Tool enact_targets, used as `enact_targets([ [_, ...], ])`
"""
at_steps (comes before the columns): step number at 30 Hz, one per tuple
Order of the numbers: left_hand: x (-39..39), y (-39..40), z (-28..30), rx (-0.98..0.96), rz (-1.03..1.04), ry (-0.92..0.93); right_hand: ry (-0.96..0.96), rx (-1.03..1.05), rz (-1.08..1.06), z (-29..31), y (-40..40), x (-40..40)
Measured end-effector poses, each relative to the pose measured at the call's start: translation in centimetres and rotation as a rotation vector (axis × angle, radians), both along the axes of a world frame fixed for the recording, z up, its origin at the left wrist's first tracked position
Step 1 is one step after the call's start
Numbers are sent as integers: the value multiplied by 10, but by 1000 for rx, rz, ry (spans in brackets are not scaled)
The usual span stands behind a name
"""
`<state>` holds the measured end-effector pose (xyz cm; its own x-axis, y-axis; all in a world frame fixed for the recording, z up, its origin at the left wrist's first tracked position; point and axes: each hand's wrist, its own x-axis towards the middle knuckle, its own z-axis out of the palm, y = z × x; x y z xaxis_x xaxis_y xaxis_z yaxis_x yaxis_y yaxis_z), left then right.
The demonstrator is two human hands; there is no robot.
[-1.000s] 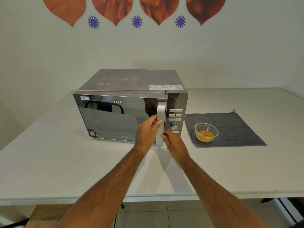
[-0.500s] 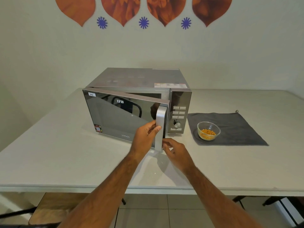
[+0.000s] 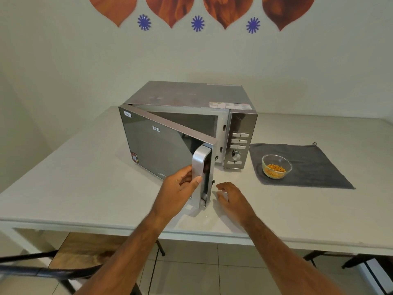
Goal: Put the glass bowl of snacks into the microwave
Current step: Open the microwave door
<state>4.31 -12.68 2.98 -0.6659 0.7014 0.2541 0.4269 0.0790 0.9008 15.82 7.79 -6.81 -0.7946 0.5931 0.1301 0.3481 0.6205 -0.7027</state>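
we see the microwave point(image 3: 191, 107) standing on the pale table point(image 3: 63, 188), its mirrored door point(image 3: 157, 145) hinged on the left and swung partly out toward us, so that a slice of the dim cavity shows behind the door's top edge. our left hand point(image 3: 180, 186) is wrapped on the silver handle point(image 3: 198, 167) at the door's free edge, thumb pressed on the near face and the fingers curled round behind it, a firm clasp on that bar. our right hand point(image 3: 231, 199) hangs just beside the door's lower corner, a little above the table top, fingers loosely spread and holding nothing, not touching the door. to the right of the door sits the control panel point(image 3: 239, 145), with rows of small buttons and a round knob below them. the glass bowl point(image 3: 276, 166) of orange snacks point(image 3: 275, 169) is outside the microwave, resting on the near left part of a dark grey cloth point(image 3: 314, 167) that lies flat on the table just to the right of the oven. the bowl stands upright and well apart from both hands. on the wall behind, orange leaf shapes point(image 3: 170, 7) and small blue flower marks point(image 3: 197, 23) run in a row. under the table's near edge a wooden chair seat point(image 3: 85, 250) with black legs shows on the tiled floor.
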Motion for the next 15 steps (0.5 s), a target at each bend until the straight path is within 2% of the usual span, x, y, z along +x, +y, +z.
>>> enact_targets([
  [15, -2, -96, -5, 61, 73, 20, -207, 302, 92, -20, -27, -29],
])
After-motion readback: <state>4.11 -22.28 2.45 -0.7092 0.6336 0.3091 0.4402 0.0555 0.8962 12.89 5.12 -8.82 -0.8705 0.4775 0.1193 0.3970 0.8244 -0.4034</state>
